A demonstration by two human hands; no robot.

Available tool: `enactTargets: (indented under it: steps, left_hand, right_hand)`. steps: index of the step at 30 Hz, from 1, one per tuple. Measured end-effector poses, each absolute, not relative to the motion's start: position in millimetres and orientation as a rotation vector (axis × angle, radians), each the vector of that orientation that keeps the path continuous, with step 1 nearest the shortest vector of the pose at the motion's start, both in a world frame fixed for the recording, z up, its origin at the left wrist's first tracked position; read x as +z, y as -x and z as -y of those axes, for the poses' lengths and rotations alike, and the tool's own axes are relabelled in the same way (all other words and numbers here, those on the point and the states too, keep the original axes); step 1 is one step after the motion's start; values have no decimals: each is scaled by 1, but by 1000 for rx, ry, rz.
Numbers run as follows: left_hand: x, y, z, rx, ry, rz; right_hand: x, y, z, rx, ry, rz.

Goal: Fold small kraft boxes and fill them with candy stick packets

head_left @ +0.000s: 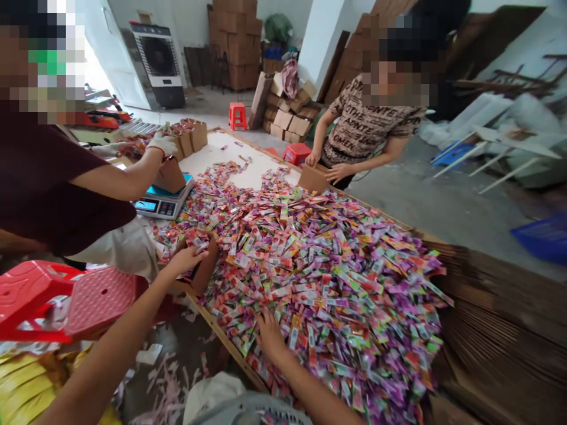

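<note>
A wide heap of small, colourful flat sachets (319, 277) covers most of the white-topped table. At the table's near left edge, an open cardboard box (207, 267) has sachets inside. My left hand (188, 261) lies over this box's opening, fingers stretched across the sachets in it. Lower down, my right hand (269, 333) rests on the near edge of the heap with its fingers apart, touching loose sachets. Whether any sachet is under its palm is hidden.
A co-worker's gloved hand (162, 143) is at a box (170, 176) on a digital scale (165, 203). Across the table another person holds a cardboard box (313, 179). Flattened cardboard (478, 307) is stacked at right; red stools (101, 298) stand at left.
</note>
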State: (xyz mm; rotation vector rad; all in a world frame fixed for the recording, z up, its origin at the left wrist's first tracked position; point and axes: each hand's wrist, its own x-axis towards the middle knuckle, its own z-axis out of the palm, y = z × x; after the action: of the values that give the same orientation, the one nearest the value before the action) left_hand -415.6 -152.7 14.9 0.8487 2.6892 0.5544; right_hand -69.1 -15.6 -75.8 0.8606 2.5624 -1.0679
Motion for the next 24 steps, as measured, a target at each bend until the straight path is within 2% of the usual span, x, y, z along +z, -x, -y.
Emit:
enactTargets:
  steps: [3, 7, 10, 13, 16, 20, 22, 24]
  left_hand:
    - [18, 374, 147, 545, -956, -2732]
    - [-26, 275, 128, 489, -1182, -2543]
    - [-70, 219, 116, 397, -1199, -2473]
    - [-89, 205, 114, 366, -1175, -2503]
    - [-71, 227, 121, 402, -1176, -2595]
    - [-15, 296, 137, 438, -976, -2918]
    - [9, 331, 142, 418, -832, -3061]
    - [22, 349, 141, 387, -802, -3137]
  right_hand:
    - [-82, 38, 14, -906, -810, -2647]
    - [-89, -5, 6, -889, -1016, -2595]
    - [-93, -35, 0, -995, -1126, -2605]
    - [-93, -56, -8, -1174, -1253, -2623]
    - [-88, -71, -21, -1334, -1469, -2641]
    - [-66, -114, -54, -1428, -1836, -2630]
    - [-47, -154, -71, -1248, -2109, -2674]
    - [-24, -200, -78, -922, -2377, -2678]
